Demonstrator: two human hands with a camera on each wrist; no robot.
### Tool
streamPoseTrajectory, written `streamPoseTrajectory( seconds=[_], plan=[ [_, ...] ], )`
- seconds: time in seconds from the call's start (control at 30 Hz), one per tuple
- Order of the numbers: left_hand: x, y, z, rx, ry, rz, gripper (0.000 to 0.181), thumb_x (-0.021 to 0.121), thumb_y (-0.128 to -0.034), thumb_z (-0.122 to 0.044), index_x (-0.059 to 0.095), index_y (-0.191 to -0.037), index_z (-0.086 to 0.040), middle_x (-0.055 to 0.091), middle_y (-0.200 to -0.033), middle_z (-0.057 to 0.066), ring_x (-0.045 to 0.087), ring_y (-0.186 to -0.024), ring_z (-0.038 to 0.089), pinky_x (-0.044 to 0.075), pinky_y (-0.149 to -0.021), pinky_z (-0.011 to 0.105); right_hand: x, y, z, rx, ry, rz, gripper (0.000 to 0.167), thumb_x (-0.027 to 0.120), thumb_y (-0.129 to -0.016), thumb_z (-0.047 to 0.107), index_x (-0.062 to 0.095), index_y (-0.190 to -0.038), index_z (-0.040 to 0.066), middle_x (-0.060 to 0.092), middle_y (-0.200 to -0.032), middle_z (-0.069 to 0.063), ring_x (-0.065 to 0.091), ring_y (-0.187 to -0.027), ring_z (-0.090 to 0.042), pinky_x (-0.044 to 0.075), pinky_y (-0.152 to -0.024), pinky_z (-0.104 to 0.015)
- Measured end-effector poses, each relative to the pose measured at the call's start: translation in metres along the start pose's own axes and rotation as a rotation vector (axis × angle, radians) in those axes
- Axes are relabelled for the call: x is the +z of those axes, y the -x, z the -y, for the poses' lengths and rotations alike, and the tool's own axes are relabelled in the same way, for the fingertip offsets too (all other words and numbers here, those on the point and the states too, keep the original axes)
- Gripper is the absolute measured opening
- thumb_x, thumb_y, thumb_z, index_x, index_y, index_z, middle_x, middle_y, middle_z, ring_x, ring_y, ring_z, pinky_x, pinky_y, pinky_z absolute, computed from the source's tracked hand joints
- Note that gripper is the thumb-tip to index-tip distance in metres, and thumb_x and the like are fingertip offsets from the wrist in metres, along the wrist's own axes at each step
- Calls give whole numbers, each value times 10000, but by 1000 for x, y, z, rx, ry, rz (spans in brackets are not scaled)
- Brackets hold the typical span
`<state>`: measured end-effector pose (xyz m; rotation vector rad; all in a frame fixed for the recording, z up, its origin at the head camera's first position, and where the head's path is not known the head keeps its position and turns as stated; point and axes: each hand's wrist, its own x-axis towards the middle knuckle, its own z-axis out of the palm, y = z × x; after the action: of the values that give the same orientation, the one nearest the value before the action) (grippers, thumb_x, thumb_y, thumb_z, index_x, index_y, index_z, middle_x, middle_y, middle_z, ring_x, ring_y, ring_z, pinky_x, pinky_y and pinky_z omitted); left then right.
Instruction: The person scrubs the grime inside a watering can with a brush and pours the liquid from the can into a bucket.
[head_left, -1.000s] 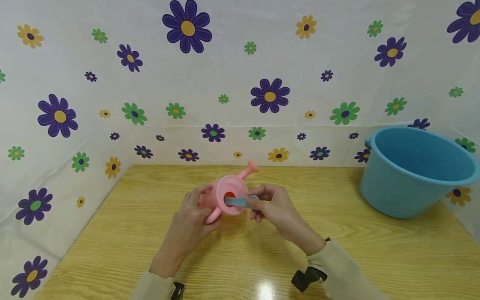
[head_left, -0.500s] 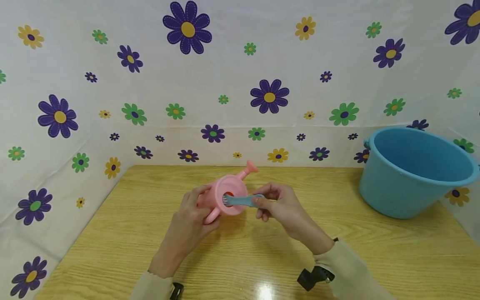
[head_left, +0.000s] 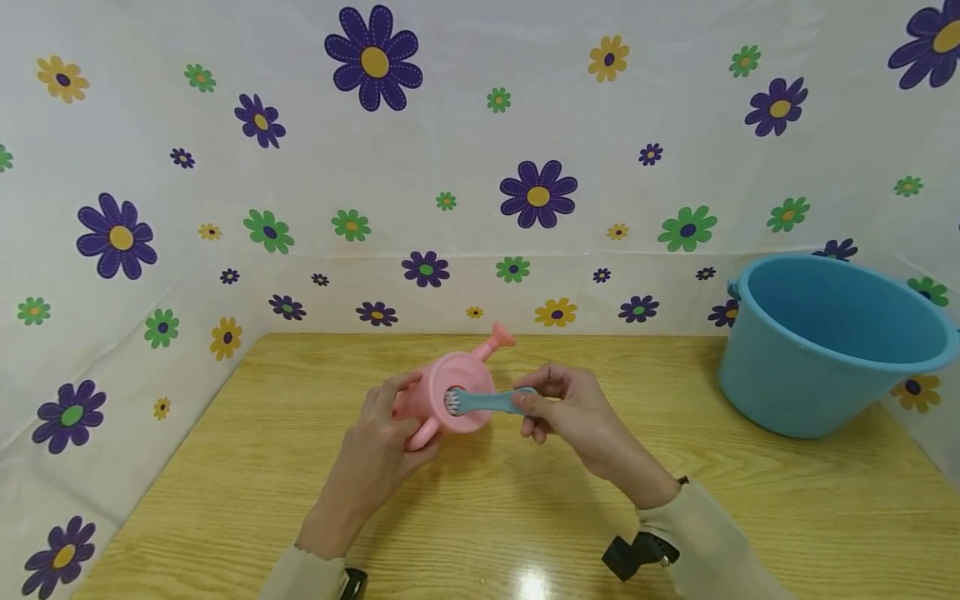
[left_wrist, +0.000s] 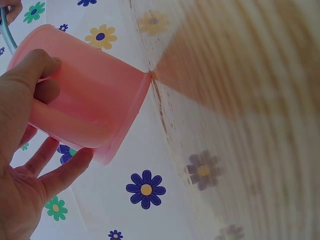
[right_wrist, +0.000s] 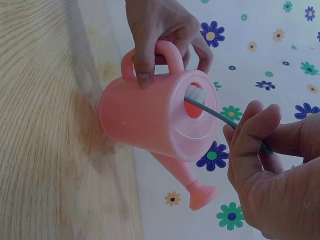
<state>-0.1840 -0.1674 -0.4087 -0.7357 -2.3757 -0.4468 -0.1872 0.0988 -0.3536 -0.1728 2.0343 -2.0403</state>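
Observation:
My left hand [head_left: 375,442] grips a pink toy watering can [head_left: 477,372] by its handle and side, tilted with its round top opening facing me. In the left wrist view, the lower edge of the can [left_wrist: 95,85] meets the table. Between the thumb and fingers of my right hand [head_left: 581,421], I pinch the handle of a blue toothbrush [head_left: 487,402]. White bristles [right_wrist: 196,94] show at the can's opening in the right wrist view, where something orange-red lies behind them. The spout [right_wrist: 175,170] points away from me.
A large blue bucket [head_left: 795,375] stands at the right on the wooden table [head_left: 487,517]. White flower-printed cloth [head_left: 450,150] rises behind the table and along both sides. A dark device is strapped at each wrist.
My right hand has drawn the toothbrush to the right, bringing its bristle head out from inside the can to the opening. The left hand and watering can stay nearly still.

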Motion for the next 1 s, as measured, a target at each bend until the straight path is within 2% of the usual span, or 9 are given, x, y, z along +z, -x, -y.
streamPoseTrajectory(
  seconds=[0.5,0.63,0.8,0.93,1.0],
  plan=[
    [0,0,0,5,-1,-6,302,923,-726,-148,640,-621,-130,561,-1362,160,595,-1158,384,637,-839,480,10,1,5,-25,39,-1,121,619,-989,7,630,-1092,-56,667,-862,-86,612,-585,-134,518,-538,-187],
    [0,0,0,1,0,-4,275,918,-724,-140,660,-631,-124,557,-1364,160,596,-1163,390,639,-824,485,16,3,10,-50,59,1,123,629,-983,7,640,-1090,-51,671,-905,-147,616,-576,-137,518,-529,-193],
    [0,0,1,-5,6,-9,199,911,-731,-150,720,-689,-117,560,-1353,154,595,-1160,398,642,-802,494,20,2,13,-63,70,8,115,632,-982,10,645,-1082,-45,665,-909,-144,612,-573,-132,516,-529,-195],
    [0,1,2,0,14,-15,211,905,-735,-149,707,-669,-116,562,-1350,162,594,-1164,406,640,-809,502,19,0,12,-62,74,9,114,629,-987,20,648,-1082,-42,671,-911,-133,612,-577,-132,518,-531,-194],
    [0,1,2,5,15,-16,271,906,-732,-144,660,-620,-126,563,-1353,166,596,-1168,408,638,-820,506,19,-1,11,-58,71,4,114,629,-987,17,650,-1082,-42,674,-906,-127,614,-579,-137,519,-530,-194]
  ],
)
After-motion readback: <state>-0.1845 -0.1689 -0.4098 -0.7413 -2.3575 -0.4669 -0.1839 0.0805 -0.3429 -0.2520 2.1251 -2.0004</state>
